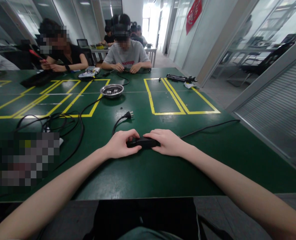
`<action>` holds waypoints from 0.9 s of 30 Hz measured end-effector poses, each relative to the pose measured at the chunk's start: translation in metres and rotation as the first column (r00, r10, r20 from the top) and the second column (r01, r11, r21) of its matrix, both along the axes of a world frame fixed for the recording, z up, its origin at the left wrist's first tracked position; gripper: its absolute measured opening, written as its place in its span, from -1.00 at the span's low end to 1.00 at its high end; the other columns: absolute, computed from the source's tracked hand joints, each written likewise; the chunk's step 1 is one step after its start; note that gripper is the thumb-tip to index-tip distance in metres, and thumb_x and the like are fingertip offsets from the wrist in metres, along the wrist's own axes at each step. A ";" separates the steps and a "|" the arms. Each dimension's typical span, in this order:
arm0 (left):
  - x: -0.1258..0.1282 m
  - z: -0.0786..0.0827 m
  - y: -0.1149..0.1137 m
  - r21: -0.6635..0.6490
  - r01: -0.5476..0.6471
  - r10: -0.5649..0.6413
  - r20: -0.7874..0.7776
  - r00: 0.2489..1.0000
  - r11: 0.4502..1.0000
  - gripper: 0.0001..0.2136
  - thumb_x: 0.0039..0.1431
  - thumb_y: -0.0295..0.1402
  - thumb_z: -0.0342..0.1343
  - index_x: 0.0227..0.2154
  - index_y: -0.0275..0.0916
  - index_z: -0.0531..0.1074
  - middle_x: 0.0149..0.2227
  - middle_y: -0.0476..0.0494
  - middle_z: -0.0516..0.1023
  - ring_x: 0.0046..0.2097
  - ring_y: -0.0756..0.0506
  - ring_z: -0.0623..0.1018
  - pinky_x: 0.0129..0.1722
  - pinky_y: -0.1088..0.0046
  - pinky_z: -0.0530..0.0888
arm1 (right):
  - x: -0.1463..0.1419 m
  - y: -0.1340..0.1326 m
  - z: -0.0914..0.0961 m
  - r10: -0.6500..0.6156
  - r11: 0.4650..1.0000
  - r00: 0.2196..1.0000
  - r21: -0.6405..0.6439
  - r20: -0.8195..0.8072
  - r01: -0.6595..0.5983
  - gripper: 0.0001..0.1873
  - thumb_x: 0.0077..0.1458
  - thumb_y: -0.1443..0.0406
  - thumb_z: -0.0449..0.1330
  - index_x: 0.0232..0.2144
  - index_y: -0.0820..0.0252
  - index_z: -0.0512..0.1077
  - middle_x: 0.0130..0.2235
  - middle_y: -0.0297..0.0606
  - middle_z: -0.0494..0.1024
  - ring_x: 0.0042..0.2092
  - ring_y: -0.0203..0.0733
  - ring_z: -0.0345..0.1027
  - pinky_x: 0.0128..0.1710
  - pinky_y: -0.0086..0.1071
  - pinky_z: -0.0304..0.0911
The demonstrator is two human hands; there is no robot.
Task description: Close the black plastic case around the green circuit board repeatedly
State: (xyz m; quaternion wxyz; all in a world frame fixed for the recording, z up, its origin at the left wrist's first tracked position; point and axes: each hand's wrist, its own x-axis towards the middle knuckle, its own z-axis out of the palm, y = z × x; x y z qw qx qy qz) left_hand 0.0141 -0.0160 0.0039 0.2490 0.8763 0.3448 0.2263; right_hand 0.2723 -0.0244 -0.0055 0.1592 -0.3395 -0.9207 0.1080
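Observation:
A black power adapter (148,142) lies low over the green table (122,180), between my two hands. My right hand (166,141) is closed around its right end, fingers over the top and thumb along the near side. At its left end, my left hand (121,143) pinches a dark connector piece, thumb and fingertips touching the adapter's end. From behind the left hand comes a black power cord (115,125), its plug (129,115) lying on the table just beyond. A thin cable (210,126) runs right from behind the right hand.
A metal bowl (112,90) with small metal parts stands farther back. Tangled black cables (55,121) lie at left beside a blurred-out item (25,160). Yellow tape (168,113) marks rectangles. A folded black tripod-like item (180,78) lies far right. Co-workers (125,50) sit opposite.

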 end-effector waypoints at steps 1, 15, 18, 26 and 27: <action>0.000 0.000 0.001 0.025 0.020 -0.020 -0.012 1.000 0.999 -0.74 0.17 -0.20 0.24 -0.14 -0.23 0.51 -0.43 0.03 0.54 -0.44 -0.01 0.48 -0.39 0.51 0.37 | 0.000 0.001 0.000 0.008 1.000 1.000 0.013 0.011 -0.008 -0.59 0.19 0.35 0.22 0.09 0.24 0.48 -0.11 -0.05 0.63 -0.09 -0.01 0.52 -0.09 -0.21 0.37; 0.005 -0.003 0.000 0.365 0.170 -0.096 -0.214 0.972 0.915 -0.66 0.41 -0.10 0.06 -0.05 -0.27 0.55 -0.26 -0.21 0.69 -0.27 -0.17 0.67 -0.28 0.39 0.48 | 0.002 0.000 0.008 0.089 0.995 0.996 0.034 -0.001 -0.089 -0.61 0.33 0.09 0.20 0.04 0.21 0.52 -0.18 -0.09 0.67 -0.14 -0.01 0.55 -0.12 -0.23 0.33; 0.006 -0.002 -0.001 0.381 0.193 -0.111 -0.228 0.967 0.904 -0.65 0.42 -0.11 0.04 -0.07 -0.30 0.54 -0.26 -0.21 0.69 -0.26 -0.17 0.67 -0.27 0.38 0.48 | 0.001 -0.001 0.009 0.100 0.994 0.995 0.053 0.010 -0.100 -0.60 0.36 0.06 0.17 0.00 0.25 0.53 -0.23 -0.09 0.65 -0.18 -0.02 0.53 -0.16 -0.25 0.30; 0.007 -0.001 -0.003 0.448 0.212 -0.093 -0.272 0.958 0.868 -0.58 0.46 -0.04 -0.04 -0.08 -0.31 0.53 -0.31 -0.23 0.66 -0.29 -0.16 0.64 -0.29 0.37 0.48 | 0.001 -0.004 0.010 0.085 0.978 0.992 0.183 0.091 -0.100 -0.60 0.36 0.05 0.15 -0.04 0.24 0.55 -0.30 -0.13 0.62 -0.26 -0.07 0.48 -0.22 -0.28 0.23; 0.007 -0.001 -0.003 0.439 0.210 -0.093 -0.274 0.957 0.874 -0.58 0.47 -0.04 -0.05 -0.09 -0.31 0.53 -0.31 -0.23 0.66 -0.29 -0.16 0.64 -0.28 0.37 0.48 | 0.001 -0.004 0.010 0.089 0.974 0.993 0.202 0.083 -0.104 -0.60 0.37 0.06 0.14 -0.03 0.24 0.55 -0.31 -0.14 0.62 -0.26 -0.08 0.47 -0.22 -0.28 0.23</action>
